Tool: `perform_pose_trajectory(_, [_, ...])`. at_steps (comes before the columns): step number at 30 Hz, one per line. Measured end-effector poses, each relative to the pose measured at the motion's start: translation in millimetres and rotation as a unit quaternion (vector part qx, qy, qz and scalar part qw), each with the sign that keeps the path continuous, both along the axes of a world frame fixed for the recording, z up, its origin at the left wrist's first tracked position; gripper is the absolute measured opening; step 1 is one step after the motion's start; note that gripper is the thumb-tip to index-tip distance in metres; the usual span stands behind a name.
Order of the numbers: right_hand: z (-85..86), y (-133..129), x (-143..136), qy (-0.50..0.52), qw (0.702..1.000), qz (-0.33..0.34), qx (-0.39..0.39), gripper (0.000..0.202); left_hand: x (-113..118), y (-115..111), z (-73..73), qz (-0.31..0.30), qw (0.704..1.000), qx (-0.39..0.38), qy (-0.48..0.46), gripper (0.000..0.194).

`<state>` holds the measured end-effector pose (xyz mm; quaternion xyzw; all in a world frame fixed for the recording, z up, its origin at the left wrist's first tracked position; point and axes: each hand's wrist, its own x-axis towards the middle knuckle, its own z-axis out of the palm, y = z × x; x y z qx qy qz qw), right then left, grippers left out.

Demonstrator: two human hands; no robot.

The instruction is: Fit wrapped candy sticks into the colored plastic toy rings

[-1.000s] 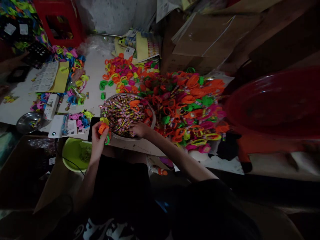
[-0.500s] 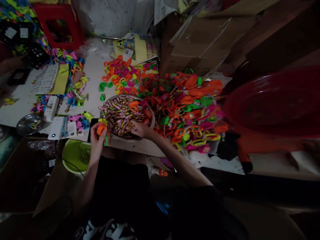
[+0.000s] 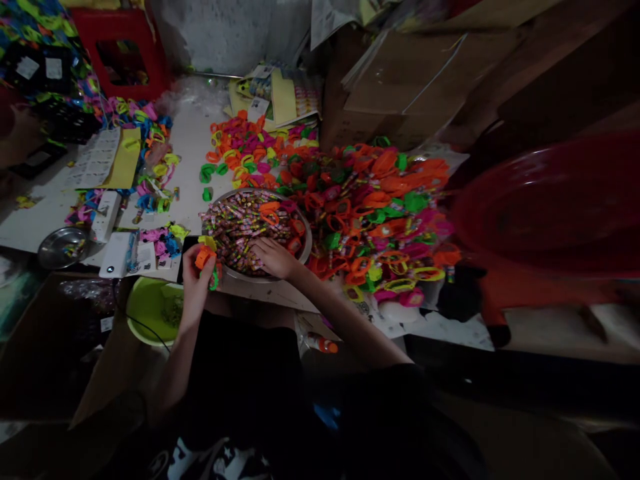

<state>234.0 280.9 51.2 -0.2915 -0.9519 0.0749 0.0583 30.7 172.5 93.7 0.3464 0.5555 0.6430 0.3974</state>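
Note:
A round metal bowl point(image 3: 306, 257) at the table's edge is full of small wrapped candy-like sticks point(image 3: 235, 227), with a few orange toy watches on top at its right side. My right hand point(image 3: 273, 257) lies on the sticks, fingers pointing left and slightly spread; whether a stick is under the fingertips is hidden. Left of the bowl, my left hand point(image 3: 195, 267) is closed round several toy watches point(image 3: 205, 256), orange, yellow and green. A large heap of colourful toy watches point(image 3: 370, 207) touches the bowl's right side.
A lime-green basin point(image 3: 143, 313) sits below the table edge at left. Near it are a small metal dish point(image 3: 63, 248), a white power bank point(image 3: 116, 255) and a power strip point(image 3: 105, 217). A red basin point(image 3: 550, 200) stands right, cartons point(image 3: 410, 80) behind. Another person's hand point(image 3: 23, 137) shows far left.
My right hand has shifted slightly left over the sticks, and its fingers are more spread. My left hand keeps its hold on the toy watches. The other person's hand has moved.

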Motion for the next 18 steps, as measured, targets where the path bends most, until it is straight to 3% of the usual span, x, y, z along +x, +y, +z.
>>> perform_pose_trajectory(6, [-3.1, -5, -5, -0.028, 0.999, 0.004, 0.036, 0.029, -1, 1, -1.8, -0.004, 1.0, -0.002, -0.014, 0.044])
perform_pose_trajectory(18, [-11.9, -10, -12, -0.006, 0.998, 0.055, 0.007, 0.027, -1, 1, -1.7, -0.006, 1.0, -0.004, -0.012, 0.045])
